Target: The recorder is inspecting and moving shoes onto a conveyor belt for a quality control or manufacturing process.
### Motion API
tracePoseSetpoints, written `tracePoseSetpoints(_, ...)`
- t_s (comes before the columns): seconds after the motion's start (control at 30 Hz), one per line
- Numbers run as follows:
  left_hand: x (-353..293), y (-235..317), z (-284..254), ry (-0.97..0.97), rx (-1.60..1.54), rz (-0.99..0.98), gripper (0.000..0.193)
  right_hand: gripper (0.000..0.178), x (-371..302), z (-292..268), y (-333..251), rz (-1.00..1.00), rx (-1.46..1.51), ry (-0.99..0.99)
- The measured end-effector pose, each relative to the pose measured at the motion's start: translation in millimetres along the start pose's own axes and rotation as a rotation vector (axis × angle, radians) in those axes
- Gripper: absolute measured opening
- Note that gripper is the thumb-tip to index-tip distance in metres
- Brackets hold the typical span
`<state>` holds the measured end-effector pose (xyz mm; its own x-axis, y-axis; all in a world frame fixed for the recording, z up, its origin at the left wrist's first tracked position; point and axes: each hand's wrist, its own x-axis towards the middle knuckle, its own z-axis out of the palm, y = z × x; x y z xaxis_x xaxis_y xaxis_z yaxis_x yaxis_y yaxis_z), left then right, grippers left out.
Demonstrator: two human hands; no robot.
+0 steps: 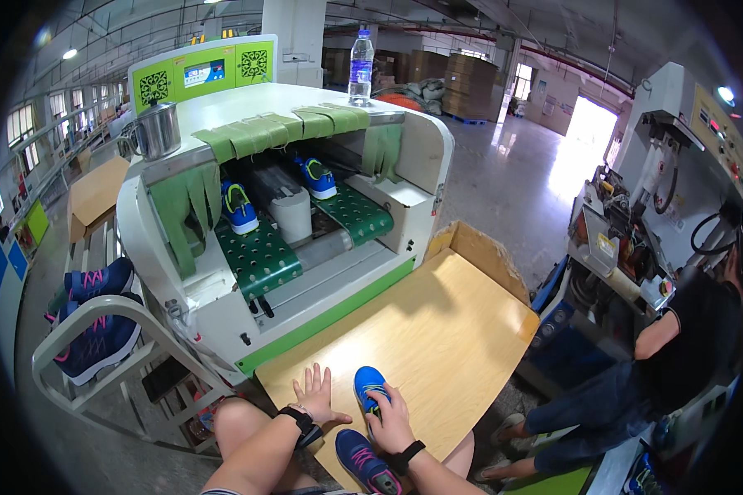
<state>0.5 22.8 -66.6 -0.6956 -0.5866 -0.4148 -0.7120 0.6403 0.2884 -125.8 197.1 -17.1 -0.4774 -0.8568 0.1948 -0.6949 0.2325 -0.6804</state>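
Observation:
On the light wooden tabletop (462,305) lies a bright blue sneaker (370,381), toe pointing away from me. My right hand (394,421) is wrapped over its opening from the right side. Left of it, my left hand (315,398) is spread with fingers apart, holding nothing; the wrist wears a black band. A dark navy sneaker with a pink lining (357,452) sits nearer to me, between my forearms. Beyond the table, a blue-and-yellow sneaker (239,209) and a second one (319,180) ride on the green perforated belts of a white machine (425,148).
Green fabric strips (289,128) hang over the machine's mouth. A water bottle (361,70) and a metal pot (157,130) stand on top. Navy sneakers with pink laces (99,330) rest on a metal rack at left. A co-worker (677,355) stands by another machine (627,247) at right.

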Motion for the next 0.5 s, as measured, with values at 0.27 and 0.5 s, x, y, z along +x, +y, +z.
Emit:
tracePoseSetpoints(0.27, 0.0, 1.4, 0.1, 0.019, 0.003, -0.01, 0.152, 0.051, 3.3, -3.9, 7.7, -0.048, 0.105, -0.074)
tracePoseSetpoints(0.5, -0.1, -1.5, 2.2, 0.035, -0.002, -0.007, 0.152, 0.05, 4.1, -3.1, 7.4, -0.048, 0.117, -0.076)
